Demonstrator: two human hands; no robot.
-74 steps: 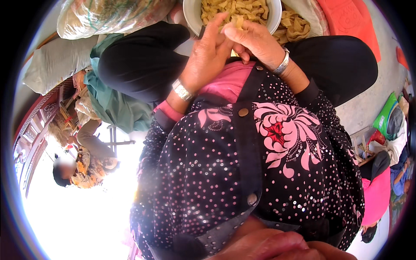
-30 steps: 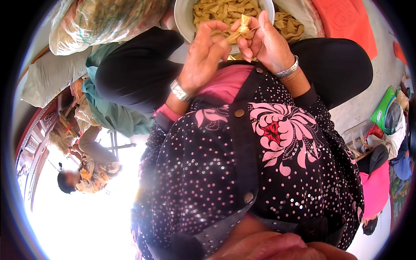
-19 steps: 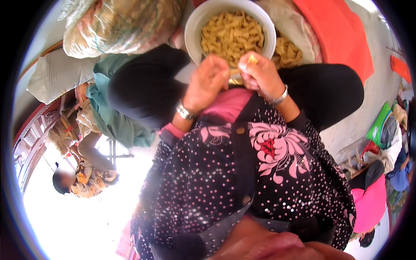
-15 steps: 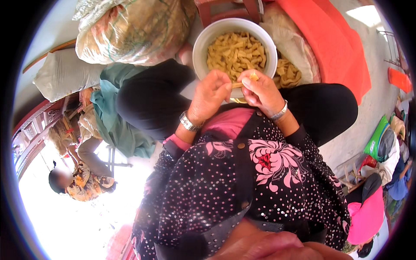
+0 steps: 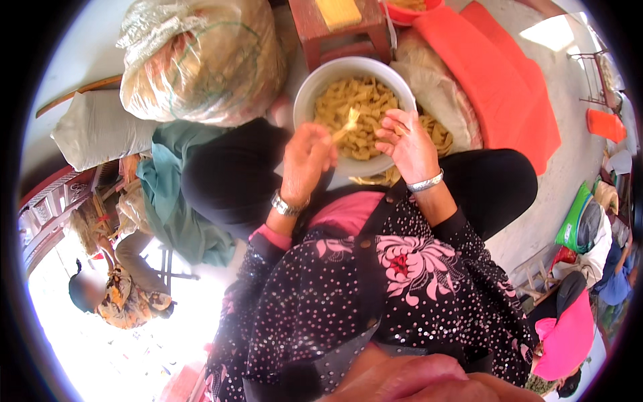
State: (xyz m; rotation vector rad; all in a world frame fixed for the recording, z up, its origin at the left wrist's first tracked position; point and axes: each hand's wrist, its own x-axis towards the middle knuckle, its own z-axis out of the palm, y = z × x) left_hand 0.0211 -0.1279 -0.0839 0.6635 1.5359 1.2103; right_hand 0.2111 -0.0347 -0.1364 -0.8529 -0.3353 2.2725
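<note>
OK, L hand [image 5: 308, 155] at the near-L rim of the white, round, deep bowl [image 5: 303, 100], fingers half-curled, w/ the pale-yellow, knotted, ribbon-like piece [image 5: 351, 120] right by its fingertips, over the bowl's contents. Gripped or released? Can't tell, too blurry. R hand [image 5: 410, 149] up by the bowl's near-R rim, fingers loosely parted, thumb apart from them; tiny yellowish spot among those fingers, too small to ID. Silver metal band [image 5: 288, 205] on L wrist, silver metal bangle [image 5: 426, 181] on R, both on the bowl's near side.

Bowl's holding lots of tan-yellow, folded strips [image 5: 341, 100]. Beyond it: red-brown wooden stool [image 5: 311, 33] w/ yellow rectangular block [image 5: 339, 12] on top; red round bowl [image 5: 418, 8] beyond, to the R. Up L of the white bowl, big bulging see-through plastic sack [image 5: 204, 63]; just R, whitish sack [image 5: 439, 90], then flat red sheet [image 5: 499, 84] farther R.
</note>
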